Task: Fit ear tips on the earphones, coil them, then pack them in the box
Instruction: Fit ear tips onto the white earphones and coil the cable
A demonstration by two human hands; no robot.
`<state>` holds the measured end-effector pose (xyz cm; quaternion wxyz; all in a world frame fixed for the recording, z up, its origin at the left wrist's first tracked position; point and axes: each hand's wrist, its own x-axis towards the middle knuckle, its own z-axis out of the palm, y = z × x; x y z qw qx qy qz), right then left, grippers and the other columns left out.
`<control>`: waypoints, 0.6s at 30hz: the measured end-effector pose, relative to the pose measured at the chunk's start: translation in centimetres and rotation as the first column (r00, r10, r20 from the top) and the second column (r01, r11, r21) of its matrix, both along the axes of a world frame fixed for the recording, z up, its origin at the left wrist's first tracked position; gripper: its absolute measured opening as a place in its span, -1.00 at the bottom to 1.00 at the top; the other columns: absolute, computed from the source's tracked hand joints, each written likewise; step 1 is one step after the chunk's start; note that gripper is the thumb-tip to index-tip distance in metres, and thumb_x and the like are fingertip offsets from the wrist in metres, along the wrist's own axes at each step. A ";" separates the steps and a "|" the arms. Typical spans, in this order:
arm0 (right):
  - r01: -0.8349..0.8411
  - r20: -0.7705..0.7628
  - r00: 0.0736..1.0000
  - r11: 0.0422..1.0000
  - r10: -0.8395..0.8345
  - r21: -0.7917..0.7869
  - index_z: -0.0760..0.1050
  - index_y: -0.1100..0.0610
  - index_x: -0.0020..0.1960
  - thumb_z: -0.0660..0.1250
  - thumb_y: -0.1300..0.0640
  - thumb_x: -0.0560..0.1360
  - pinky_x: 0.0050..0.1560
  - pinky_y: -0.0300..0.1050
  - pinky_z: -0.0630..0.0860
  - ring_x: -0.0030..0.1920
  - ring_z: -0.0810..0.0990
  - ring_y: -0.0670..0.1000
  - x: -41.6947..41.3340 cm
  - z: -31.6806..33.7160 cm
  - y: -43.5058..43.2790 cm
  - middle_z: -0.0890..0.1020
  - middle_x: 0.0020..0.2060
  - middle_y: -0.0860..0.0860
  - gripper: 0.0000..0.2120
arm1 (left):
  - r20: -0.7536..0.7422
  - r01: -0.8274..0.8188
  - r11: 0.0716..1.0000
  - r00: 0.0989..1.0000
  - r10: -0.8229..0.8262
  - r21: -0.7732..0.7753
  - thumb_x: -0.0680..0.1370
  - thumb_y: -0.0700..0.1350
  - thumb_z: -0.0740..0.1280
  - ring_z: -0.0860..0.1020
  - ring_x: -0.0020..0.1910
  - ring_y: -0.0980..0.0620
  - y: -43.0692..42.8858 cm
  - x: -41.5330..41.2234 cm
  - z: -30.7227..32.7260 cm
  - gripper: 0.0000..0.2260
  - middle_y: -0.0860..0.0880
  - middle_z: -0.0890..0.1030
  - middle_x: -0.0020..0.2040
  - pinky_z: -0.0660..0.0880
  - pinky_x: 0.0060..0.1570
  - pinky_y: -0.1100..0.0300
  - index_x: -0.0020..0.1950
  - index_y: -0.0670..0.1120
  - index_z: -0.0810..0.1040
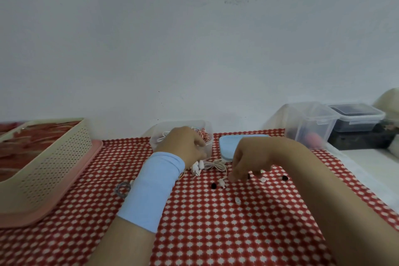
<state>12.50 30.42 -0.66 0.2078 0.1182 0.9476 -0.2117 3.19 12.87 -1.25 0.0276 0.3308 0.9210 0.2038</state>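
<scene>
Head view: on the red patterned cloth (216,233), the left hand (183,147) curls round one end of the white earphones (216,165), just before the clear box (179,122). The right hand (250,157) sets its fingertips to the cloth beside a loose earbud (222,183); whether they pinch anything cannot be told. The scattered ear tips (237,201) look light, and a brushing wrist could flick them away.

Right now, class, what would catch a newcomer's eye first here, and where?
The red-and-white cloth fills the foreground. At its middle the left hand, with a blue wristband, holds white earphones, while the right hand reaches down among small ear tips. A cream basket sits at the left.
</scene>
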 end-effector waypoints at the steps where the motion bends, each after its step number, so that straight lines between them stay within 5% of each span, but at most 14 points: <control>1: -0.036 0.107 0.994 0.999 0.033 0.024 0.73 -0.01 -0.01 0.50 -0.20 0.44 -0.22 -0.18 0.54 -0.22 0.65 -0.09 0.0 0.0 -0.4 0.74 -0.18 -0.17 -0.72 | -0.005 0.021 0.999 1.000 -0.021 0.038 0.50 -0.06 0.44 0.57 0.13 0.10 0.1 0.2 0.2 -0.76 0.09 0.64 0.19 0.38 0.09 0.31 0.16 0.08 0.67; 4: -0.114 0.245 0.965 0.992 0.096 0.057 0.72 0.00 0.04 0.53 -0.20 0.41 -0.23 -0.20 0.51 -0.12 0.70 -0.07 -0.4 -0.6 -1.5 0.75 -0.15 -0.17 -0.67 | 0.073 0.177 0.984 0.981 -0.179 0.024 0.50 -0.10 0.43 0.60 0.04 0.17 0.6 0.9 -0.1 -0.79 0.18 0.68 0.06 0.48 0.18 0.22 0.07 0.14 0.69; 10: -0.170 0.200 0.966 0.985 0.164 0.012 0.72 -0.03 0.03 0.54 -0.04 0.45 -0.20 -0.22 0.56 -0.16 0.69 -0.11 -0.6 -1.1 -1.2 0.75 -0.12 -0.13 -0.82 | 0.155 0.393 0.898 0.917 -0.367 -0.198 0.48 -0.06 0.45 0.58 0.01 0.15 1.5 1.0 -2.4 -0.75 0.15 0.67 0.08 0.48 0.04 0.27 0.15 0.12 0.67; 13: -0.121 0.114 0.985 0.989 0.129 -0.081 0.69 -0.06 -0.09 0.49 0.04 0.51 -0.27 -0.24 0.57 -0.21 0.70 -0.11 -0.2 -0.6 -0.3 0.74 -0.16 -0.13 -0.99 | 0.195 0.401 0.898 0.909 -0.367 -0.181 0.48 -0.06 0.45 0.59 0.03 0.17 1.7 0.9 -3.1 -0.78 0.17 0.67 0.06 0.52 0.14 0.21 0.12 0.10 0.69; 18: 0.012 -0.112 0.993 0.974 -0.039 -0.228 0.66 -0.02 -0.07 0.43 0.15 0.54 -0.28 -0.19 0.59 -0.24 0.73 -0.01 0.2 -0.3 1.4 0.75 -0.18 -0.04 -0.91 | 0.238 0.373 0.927 0.905 -0.354 -0.043 0.47 -0.03 0.48 0.59 -0.06 0.28 1.5 0.5 -3.3 -0.89 0.23 0.68 -0.06 0.51 0.08 0.28 -0.02 0.09 0.72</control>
